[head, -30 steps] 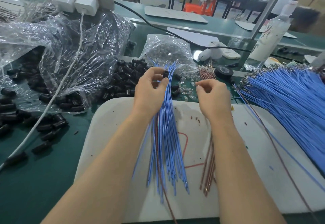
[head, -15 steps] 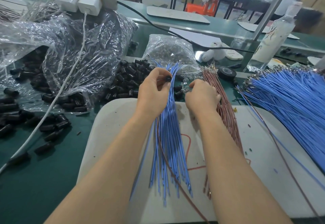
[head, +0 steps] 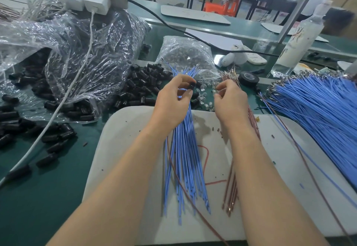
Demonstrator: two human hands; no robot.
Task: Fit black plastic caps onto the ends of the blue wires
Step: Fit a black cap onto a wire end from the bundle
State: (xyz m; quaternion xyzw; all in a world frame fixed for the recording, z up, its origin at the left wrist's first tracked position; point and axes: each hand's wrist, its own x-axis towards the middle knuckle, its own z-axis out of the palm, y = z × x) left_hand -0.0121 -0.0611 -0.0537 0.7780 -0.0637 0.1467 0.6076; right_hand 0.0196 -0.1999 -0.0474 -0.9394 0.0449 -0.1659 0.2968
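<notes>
Between the thumb and fingertips of the left hand (head: 171, 103) sits one black cap (head: 192, 86), clamped in that grip just beside the fanned tips of the blue wires (head: 183, 158). The same hand holds their bundle over the white board (head: 119, 139). I cannot see the cap seated on any tip yet.

The change is in the right hand (head: 230, 103). Half a second ago it was close against the left, down by the small clear pieces (head: 207, 104); now it has drawn off to the right, fingers curled and thumb and forefinger together. Whether that grip holds anything I cannot tell. Red-brown wires (head: 231, 193) run beneath its palm.

As I read it, a reach has just ended, and bringing a wire tip to the cap comes next. Loose caps (head: 143, 87) lie heaped on the green tabletop (head: 38, 187) behind.
</notes>
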